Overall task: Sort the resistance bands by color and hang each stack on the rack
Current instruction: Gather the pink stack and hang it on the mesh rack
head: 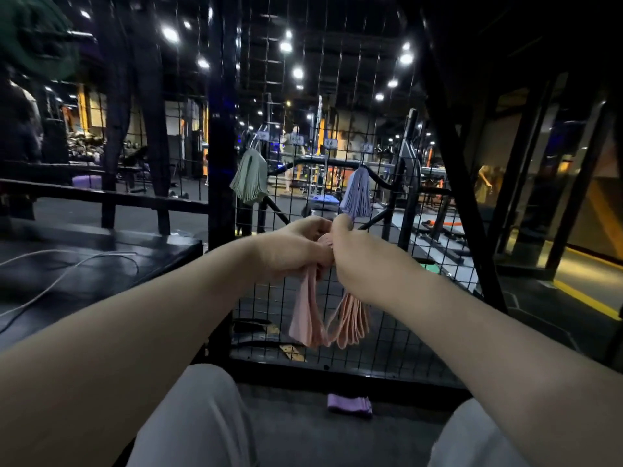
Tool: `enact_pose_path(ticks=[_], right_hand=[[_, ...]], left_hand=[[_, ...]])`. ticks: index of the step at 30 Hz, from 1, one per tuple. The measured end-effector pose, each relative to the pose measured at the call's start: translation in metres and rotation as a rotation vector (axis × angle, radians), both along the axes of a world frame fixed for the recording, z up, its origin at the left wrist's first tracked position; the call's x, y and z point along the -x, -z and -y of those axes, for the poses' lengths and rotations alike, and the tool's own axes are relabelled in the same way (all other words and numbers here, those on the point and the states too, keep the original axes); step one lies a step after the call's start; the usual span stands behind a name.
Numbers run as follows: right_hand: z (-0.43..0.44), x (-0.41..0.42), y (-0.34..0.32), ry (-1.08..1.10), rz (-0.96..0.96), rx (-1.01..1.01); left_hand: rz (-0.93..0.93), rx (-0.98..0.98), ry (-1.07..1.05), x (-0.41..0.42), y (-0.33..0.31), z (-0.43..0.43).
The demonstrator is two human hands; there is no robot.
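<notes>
We've got both hands up in front of the rack (381, 318), knuckles touching. L hand (296, 246) is curled round the top of the pink bands (322, 318); R hand (362, 261) pinches the same bunch from the other side, thumb up. The pink bands drop straight below the hands in two clumps, one under each hand, in front of the rack's wire grid.

Green bands (248, 180) hang on the rack, up and to the left of L hand, well apart from it. Purple bands (357, 193) hang just above R hand's thumb; can't tell if tip and bands touch.

Far below the hands, btwn our knees, a loose purple band (350, 405) lies on the floor by the rack's base. Left of L hand there's a black bench (101, 257) w/ a white cable (67, 269) across it.
</notes>
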State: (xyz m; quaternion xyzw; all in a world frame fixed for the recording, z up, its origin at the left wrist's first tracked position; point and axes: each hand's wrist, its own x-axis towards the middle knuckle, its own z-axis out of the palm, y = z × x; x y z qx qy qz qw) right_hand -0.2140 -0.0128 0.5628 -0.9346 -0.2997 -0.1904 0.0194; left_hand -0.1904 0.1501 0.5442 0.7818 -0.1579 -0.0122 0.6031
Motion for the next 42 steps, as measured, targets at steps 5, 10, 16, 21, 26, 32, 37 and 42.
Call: enact_pose_path(ticks=[5, 10, 16, 21, 26, 32, 37, 42], right_hand=[[-0.007, -0.011, -0.014, 0.029, -0.01, 0.042], [-0.016, -0.026, -0.02, -0.017, 0.085, 0.073], [-0.029, -0.064, -0.024, -0.042, 0.081, 0.08], [-0.031, -0.105, -0.026, -0.038, 0.119, 0.072], [-0.04, -0.153, -0.023, -0.012, 0.166, 0.12], [-0.05, -0.21, -0.026, 0.007, 0.159, 0.151], [-0.071, -0.248, -0.033, -0.017, 0.127, 0.106], [-0.097, -0.281, -0.042, -0.053, 0.133, 0.139]], left_hand=[[0.422, -0.372, -0.293, 0.006, -0.005, 0.007], [0.757, -0.823, -0.532, -0.001, 0.002, 0.001], [0.69, -1.041, -0.546, -0.039, 0.006, 0.0], [0.618, -0.977, -0.472, -0.089, 0.003, -0.014], [0.606, -1.051, -0.47, -0.139, -0.001, -0.021], [0.604, -1.066, -0.506, -0.19, -0.007, -0.036], [0.577, -1.11, -0.453, -0.232, -0.012, -0.058], [0.555, -1.188, -0.46, -0.264, -0.02, -0.094]])
